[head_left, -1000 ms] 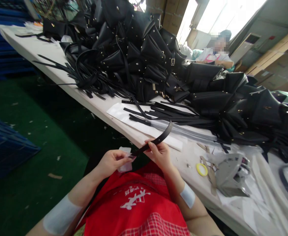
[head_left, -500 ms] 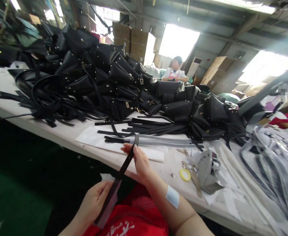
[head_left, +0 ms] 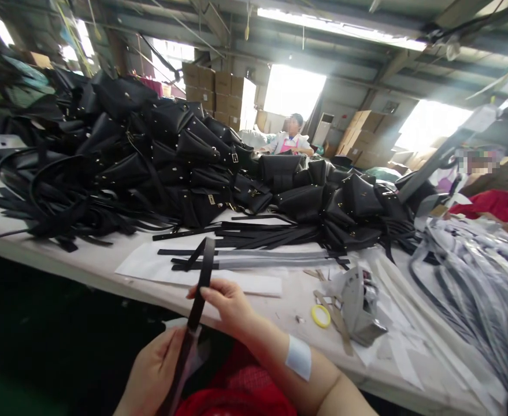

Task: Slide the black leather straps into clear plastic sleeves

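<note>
A black leather strap (head_left: 203,271) stands almost upright in front of me, held in both hands. My right hand (head_left: 229,305) pinches it near the middle. My left hand (head_left: 156,370) grips its lower end together with a clear plastic sleeve (head_left: 196,353) around that end. Both hands hover just off the near edge of the white table (head_left: 84,263). More black straps (head_left: 254,234) lie flat on white paper beyond my right hand.
A big heap of black leather bags (head_left: 184,156) fills the back of the table. A yellow tape ring (head_left: 320,315) and a grey tape dispenser (head_left: 360,306) lie at right, plastic-wrapped straps (head_left: 474,277) further right. Other people sit far back (head_left: 292,138) and at right (head_left: 492,199).
The view has tilted up from my lap to the table and room. The strap has swung from slanting to nearly upright, and my left hand has slid down its sleeved lower end.
</note>
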Motion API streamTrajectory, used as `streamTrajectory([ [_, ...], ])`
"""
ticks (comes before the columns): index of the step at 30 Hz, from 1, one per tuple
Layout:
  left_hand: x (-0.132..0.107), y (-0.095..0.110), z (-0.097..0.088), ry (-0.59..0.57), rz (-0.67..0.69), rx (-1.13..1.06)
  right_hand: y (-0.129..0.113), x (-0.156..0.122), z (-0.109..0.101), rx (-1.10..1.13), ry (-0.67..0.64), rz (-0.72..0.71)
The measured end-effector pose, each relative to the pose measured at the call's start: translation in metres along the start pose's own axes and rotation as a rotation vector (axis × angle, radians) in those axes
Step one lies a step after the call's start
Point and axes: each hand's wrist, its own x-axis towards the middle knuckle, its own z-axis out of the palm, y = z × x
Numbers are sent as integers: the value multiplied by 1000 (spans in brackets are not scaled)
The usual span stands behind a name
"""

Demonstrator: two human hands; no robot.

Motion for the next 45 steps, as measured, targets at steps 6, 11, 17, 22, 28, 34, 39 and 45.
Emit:
streamTrajectory([
  [6,-1,6,8,91,68,65,17,-5,1,133,2,74],
  [11,-16,6,26,-179,8,-17,-9,12,-23,140,204,-37],
  [17,5,11,14,147,71,-19,24,-18,1,-155,-144,-34],
  [22,6,20,16,29,84,10,-5,-12,-6,-63,-23,-49],
  [28,6,29,15,-35,66,-25,-24,4,-26,52,88,-70],
  [34,18,46,5,-24,36,-59,-13,-5,-16,-20,36,-18],
  [39,25,55,2,-13,35,-114,-5,-10,-9,-166,-23,26],
  [45,27,43,6,-72,-112,-337,3,-15,-6,-369,-49,-33],
])
